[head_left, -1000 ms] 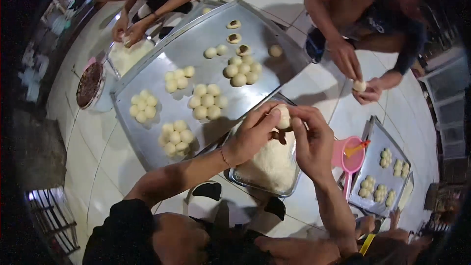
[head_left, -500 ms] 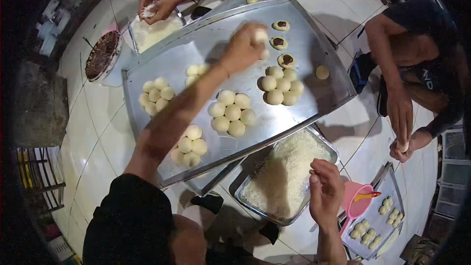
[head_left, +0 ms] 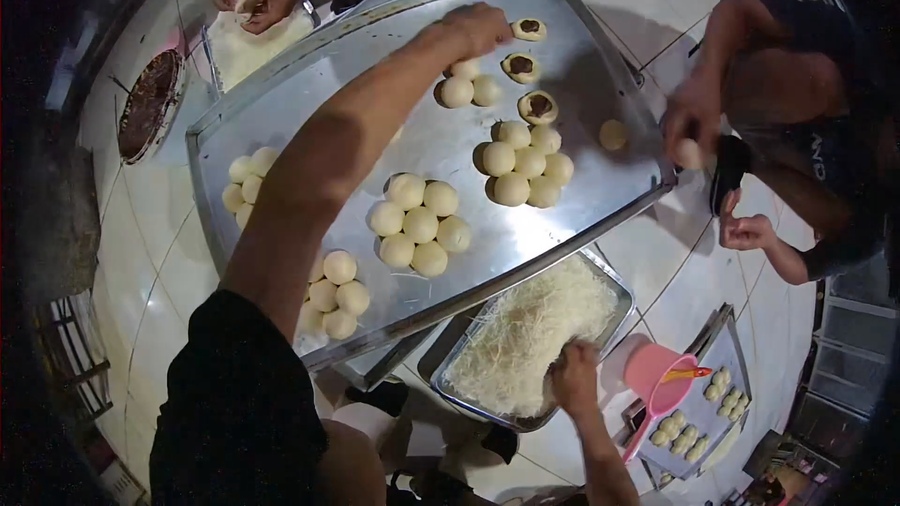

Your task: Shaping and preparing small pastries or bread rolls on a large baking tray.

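Observation:
My left hand (head_left: 480, 30) reaches across a large metal tray (head_left: 619, 75). Its fingertips come up to the left rim of a flattened dough disc (head_left: 542, 26) with dark filling on it; they are partly hidden, so any grip is unclear. Two more filled discs lie below that one. Just under the hand sit a few round dough balls (head_left: 457, 92). Flower-like clusters of dough balls (head_left: 420, 224) stand elsewhere on the tray. My right hand (head_left: 574, 377) has its fingers curled into a heap of shredded cheese (head_left: 511, 347) in a smaller metal tray (head_left: 622, 305).
A plain dough disc (head_left: 613, 135) lies at the tray's right. A tub of dark filling (head_left: 150, 108) stands at the left. A pink pitcher (head_left: 656, 375) with a brush stands beside a tray (head_left: 708, 412) of dough pieces. Two people work nearby, one holding a dough ball (head_left: 688, 154).
My left hand has set down its dough ball and moved up to the farthest filled disc. My right hand has lowered into the shredded cheese. The person on the right has moved a dough ball towards the tray.

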{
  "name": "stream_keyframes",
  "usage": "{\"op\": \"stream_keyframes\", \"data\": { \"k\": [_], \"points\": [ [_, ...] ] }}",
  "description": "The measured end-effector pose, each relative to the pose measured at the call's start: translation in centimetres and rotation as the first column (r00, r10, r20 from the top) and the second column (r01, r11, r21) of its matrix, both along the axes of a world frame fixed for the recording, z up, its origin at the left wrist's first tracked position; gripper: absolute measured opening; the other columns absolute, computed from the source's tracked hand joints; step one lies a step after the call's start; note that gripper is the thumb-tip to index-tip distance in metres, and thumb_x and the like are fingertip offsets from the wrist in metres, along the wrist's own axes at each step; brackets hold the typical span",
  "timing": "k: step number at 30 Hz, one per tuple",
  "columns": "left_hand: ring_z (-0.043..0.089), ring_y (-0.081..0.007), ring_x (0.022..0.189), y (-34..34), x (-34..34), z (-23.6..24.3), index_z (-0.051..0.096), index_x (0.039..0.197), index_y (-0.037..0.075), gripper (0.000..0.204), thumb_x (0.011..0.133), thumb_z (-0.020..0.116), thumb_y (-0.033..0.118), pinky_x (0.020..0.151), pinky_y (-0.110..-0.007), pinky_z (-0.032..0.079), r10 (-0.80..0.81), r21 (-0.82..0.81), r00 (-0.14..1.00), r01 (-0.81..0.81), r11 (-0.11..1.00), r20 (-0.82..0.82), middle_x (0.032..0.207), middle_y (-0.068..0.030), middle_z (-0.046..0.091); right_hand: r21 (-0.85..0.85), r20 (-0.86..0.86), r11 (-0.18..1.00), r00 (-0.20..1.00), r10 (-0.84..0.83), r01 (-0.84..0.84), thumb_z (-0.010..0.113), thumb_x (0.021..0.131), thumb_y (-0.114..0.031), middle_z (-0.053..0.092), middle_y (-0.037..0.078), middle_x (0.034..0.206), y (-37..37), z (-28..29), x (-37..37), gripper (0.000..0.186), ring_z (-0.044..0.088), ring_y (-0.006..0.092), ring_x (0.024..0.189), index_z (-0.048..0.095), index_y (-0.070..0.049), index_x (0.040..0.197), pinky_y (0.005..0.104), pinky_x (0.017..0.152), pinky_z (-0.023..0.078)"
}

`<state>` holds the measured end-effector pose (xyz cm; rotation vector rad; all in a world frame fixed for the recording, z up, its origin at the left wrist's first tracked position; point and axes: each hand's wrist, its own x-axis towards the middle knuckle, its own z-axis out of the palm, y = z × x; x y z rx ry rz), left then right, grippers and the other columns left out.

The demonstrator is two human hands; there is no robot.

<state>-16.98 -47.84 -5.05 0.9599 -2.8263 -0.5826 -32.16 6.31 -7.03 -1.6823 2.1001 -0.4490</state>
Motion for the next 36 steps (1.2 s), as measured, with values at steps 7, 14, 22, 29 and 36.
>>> {"op": "stream_keyframes", "data": {
  "k": [7, 14, 22, 29, 36],
  "points": [
    [0.062, -0.0172, 0.082, 1.9, -2.0, 2.3, 0.058, 0.110, 0.005, 0.021, 0.089, 0.058, 0.007, 0.077, -0.028, 0.050, -0.125, 0.389, 0.942, 0.246, 0.888, -0.311, 0.097, -0.0071, 0.065, 0.073, 0.232, 0.938, 0.909, -0.347, 0.339, 0.069, 0.067, -0.007, 0.060, 0.011, 0.078, 2.3, -1.7, 2.2, 0.032, 0.052, 0.0214, 0.065, 0.058, 0.003, 0.096, 0.0353, 0.059, 0.046],
    [0.063, -0.0205, 0.101, 14.7, 1.7, 7.0, 0.047, 0.128, 0.004, 0.036, 0.097, 0.053, 0.021, 0.089, -0.031, 0.053, 0.569, 0.518, 0.299, 0.811, 0.272, -0.766, 0.118, -0.0136, 0.060, 0.246, 0.087, 0.947, 0.968, -0.234, 0.207, 0.064, 0.070, -0.006, 0.058, 0.013, 0.068, 1.7, 0.0, 2.0, 0.023, 0.050, 0.0209, 0.057, 0.058, 0.003, 0.091, 0.0347, 0.055, 0.044],
    [0.063, -0.0242, 0.101, 32.1, 5.6, 4.7, 0.050, 0.122, -0.005, 0.041, 0.095, 0.049, 0.026, 0.092, -0.034, 0.051, 0.889, 0.817, 0.456, 0.531, -0.226, -0.050, 0.113, -0.0157, 0.063, 0.117, 0.212, 0.939, 0.915, -0.343, 0.324, 0.064, 0.074, -0.010, 0.064, 0.015, 0.076, 1.0, 2.3, 0.5, 0.021, 0.059, 0.0266, 0.062, 0.061, 0.003, 0.091, 0.0349, 0.060, 0.048],
    [0.063, -0.0205, 0.093, 40.7, 3.8, 4.2, 0.052, 0.119, -0.003, 0.037, 0.096, 0.047, 0.025, 0.089, -0.033, 0.051, 0.854, 0.837, 0.497, 0.395, -0.379, 0.152, 0.104, -0.0130, 0.064, 0.138, 0.606, 0.920, 0.704, -0.371, 0.366, 0.063, 0.075, -0.007, 0.063, 0.010, 0.074, -2.2, 8.1, 1.5, 0.022, 0.059, 0.0181, 0.063, 0.060, 0.004, 0.093, 0.0284, 0.057, 0.048],
    [0.061, -0.0146, 0.086, 42.7, 1.4, 4.3, 0.051, 0.125, 0.000, 0.033, 0.096, 0.051, 0.016, 0.077, -0.026, 0.053, 0.755, 0.940, 0.616, 0.340, 0.001, -0.224, 0.096, -0.0110, 0.063, -0.292, 0.083, 0.947, 0.990, -0.118, 0.137, 0.058, 0.078, 0.001, 0.065, 0.010, 0.083, -3.7, 10.8, 4.8, 0.032, 0.058, 0.0192, 0.071, 0.060, 0.005, 0.110, 0.0300, 0.064, 0.049]
  ]
}}
